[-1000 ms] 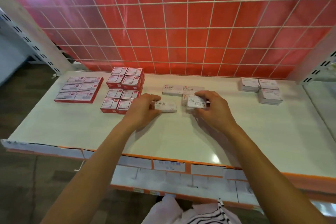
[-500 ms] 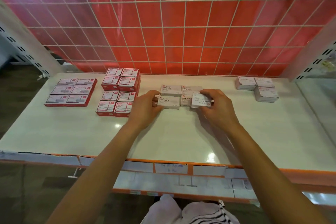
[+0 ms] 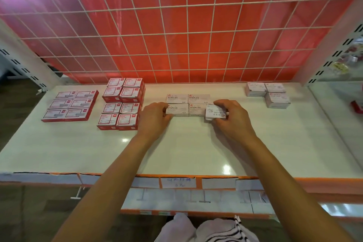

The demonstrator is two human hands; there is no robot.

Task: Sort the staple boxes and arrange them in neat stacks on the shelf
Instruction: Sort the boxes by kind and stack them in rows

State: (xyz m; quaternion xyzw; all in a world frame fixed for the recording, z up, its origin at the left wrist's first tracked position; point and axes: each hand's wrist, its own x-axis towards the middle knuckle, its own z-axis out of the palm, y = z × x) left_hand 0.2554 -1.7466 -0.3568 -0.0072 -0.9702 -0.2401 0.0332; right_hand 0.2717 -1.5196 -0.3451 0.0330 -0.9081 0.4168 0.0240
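Several white boxes marked STAPLES (image 3: 198, 98) lie in a two-by-two block in the middle of the white shelf (image 3: 176, 149). My left hand (image 3: 155, 118) grips the front left box (image 3: 176, 110) of that block at its left end. My right hand (image 3: 231, 119) holds a small white box marked PAPER CLIPS (image 3: 216, 114), tilted, just right of the front right staples box (image 3: 196, 109). Red-and-white boxes sit in a flat group (image 3: 70, 105) at the far left and in stacks (image 3: 122, 102) beside it.
Three white box stacks (image 3: 267, 93) stand at the back right. A white wire grid (image 3: 176, 25) over red sheeting closes the back. Slanted uprights flank the shelf. Paper labels (image 3: 176, 182) line the orange front edge. A red item (image 3: 356, 107) lies on the neighbouring shelf.
My left hand has slid its staples box back against the block, completing a two-by-two layout. My right hand has moved slightly back and right with the paper clips box.
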